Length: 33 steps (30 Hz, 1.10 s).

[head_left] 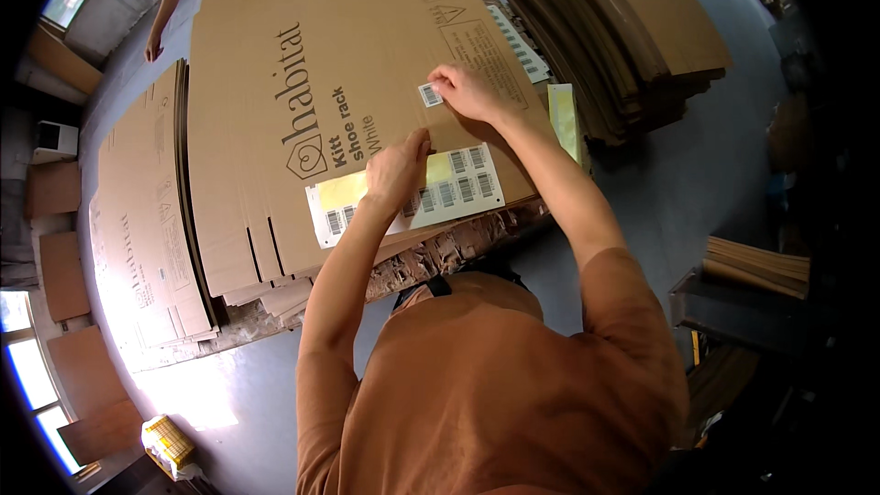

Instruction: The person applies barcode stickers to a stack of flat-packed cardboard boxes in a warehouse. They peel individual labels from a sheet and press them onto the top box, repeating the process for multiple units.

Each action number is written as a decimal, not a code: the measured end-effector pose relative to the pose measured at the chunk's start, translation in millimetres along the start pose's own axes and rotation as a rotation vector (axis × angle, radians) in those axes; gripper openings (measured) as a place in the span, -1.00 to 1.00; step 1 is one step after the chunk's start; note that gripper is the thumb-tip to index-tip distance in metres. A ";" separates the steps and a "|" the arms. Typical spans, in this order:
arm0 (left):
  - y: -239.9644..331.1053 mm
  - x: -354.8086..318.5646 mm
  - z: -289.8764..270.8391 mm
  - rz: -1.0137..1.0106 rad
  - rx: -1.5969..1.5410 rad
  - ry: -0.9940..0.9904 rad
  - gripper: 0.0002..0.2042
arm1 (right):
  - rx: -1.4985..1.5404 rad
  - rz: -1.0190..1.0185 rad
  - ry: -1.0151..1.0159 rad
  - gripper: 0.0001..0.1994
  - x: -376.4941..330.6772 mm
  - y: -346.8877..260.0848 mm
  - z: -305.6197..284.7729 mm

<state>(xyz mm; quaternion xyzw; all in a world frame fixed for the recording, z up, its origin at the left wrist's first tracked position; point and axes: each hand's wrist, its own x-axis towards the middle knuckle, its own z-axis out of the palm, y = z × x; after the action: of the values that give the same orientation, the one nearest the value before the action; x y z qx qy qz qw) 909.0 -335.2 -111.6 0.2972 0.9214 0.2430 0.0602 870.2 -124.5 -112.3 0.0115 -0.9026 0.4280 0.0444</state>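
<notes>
Under your right hand (467, 92), its grip pinched shut on a small barcode label (430, 94) touching the flat carton (302, 64), sticking looks underway, while your left hand (396, 170) presses flat, holding nothing, on the label sheet (449, 188) with more labels left.

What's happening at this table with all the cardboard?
A person in an orange shirt is leaning over a flattened cardboard box on top of a pile. The right hand pinches a small barcode sticker against the cardboard. The left hand rests on a sheet of barcode labels lying at the box's near edge. More flat boxes are stacked to the left and behind, and another person's arm shows at the far corner.
</notes>
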 end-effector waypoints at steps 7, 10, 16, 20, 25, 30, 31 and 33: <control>4.4 -44.6 -14.1 0.021 -0.010 0.172 -0.75 | -0.317 -0.440 -0.215 -0.85 -110.4 -58.1 -13.3; 5.7 -50.3 -14.2 0.046 0.005 0.181 -0.73 | -0.492 -0.585 -0.041 -0.94 -124.0 -61.9 -5.5; 7.0 -61.6 -15.7 -0.015 -0.057 0.140 -0.68 | -0.607 -0.633 0.014 -0.89 -144.0 -64.4 2.0; 4.7 -68.4 -14.2 -0.037 -0.099 0.120 -0.66 | -0.591 -0.653 0.046 -0.88 -152.9 -69.6 5.7; 4.9 -73.4 -13.4 -0.030 -0.083 0.110 -0.64 | -0.534 -0.593 0.086 -0.87 -157.2 -71.5 16.1; 1.9 -75.1 -10.8 -0.032 -0.109 0.084 -0.64 | -0.540 -0.627 0.035 -0.86 -159.1 -68.3 17.0; -0.1 -74.9 -8.1 -0.039 -0.115 0.067 -0.64 | -0.536 -0.643 0.029 -0.87 -160.2 -65.4 17.8; -3.2 -74.6 -4.0 -0.051 -0.128 0.033 -0.64 | -0.510 -0.660 0.039 -0.89 -161.2 -62.7 18.8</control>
<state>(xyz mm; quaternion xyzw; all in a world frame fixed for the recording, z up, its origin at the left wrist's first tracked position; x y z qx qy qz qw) 967.1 -382.1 -112.1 0.2650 0.9122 0.3045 0.0699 1033.1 -181.6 -90.3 0.2805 -0.9266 0.1539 0.1978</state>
